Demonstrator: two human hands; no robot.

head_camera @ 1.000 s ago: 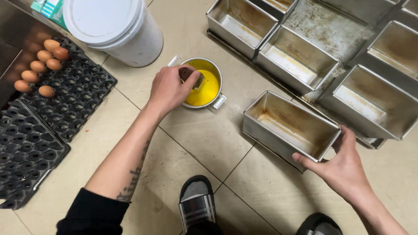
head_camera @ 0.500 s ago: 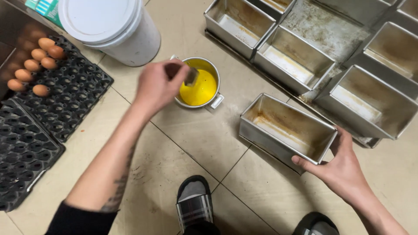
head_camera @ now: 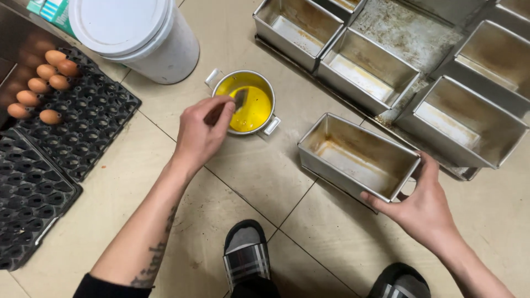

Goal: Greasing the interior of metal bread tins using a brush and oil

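A beige tiled floor [head_camera: 110, 182] is shown. A brush [head_camera: 238, 99] is pinched in the closed left hand [head_camera: 201, 132] over a small round metal pot [head_camera: 248, 102] of glossy yellow liquid. A rectangular, stained metal loaf tin [head_camera: 356, 157] is gripped at its corner by the right hand [head_camera: 422, 207]. Brown eggs [head_camera: 44, 85] rest on a black dimpled tray [head_camera: 83, 127] beside a white plastic bucket [head_camera: 138, 36].

I count six eggs [head_camera: 44, 85] in view, brown, on upper tray. Two black egg trays [head_camera: 83, 127]. One white bucket [head_camera: 138, 38] with lid. One small pot [head_camera: 247, 102] of yellow liquid, one brush [head_camera: 238, 99] in it. Loaf pans [head_camera: 356, 157]: one apart near my right hand [head_camera: 419, 207], at least five more grouped behind, some cut by frame edge. Two hands, left hand [head_camera: 201, 129] included. Two slippers [head_camera: 247, 254].
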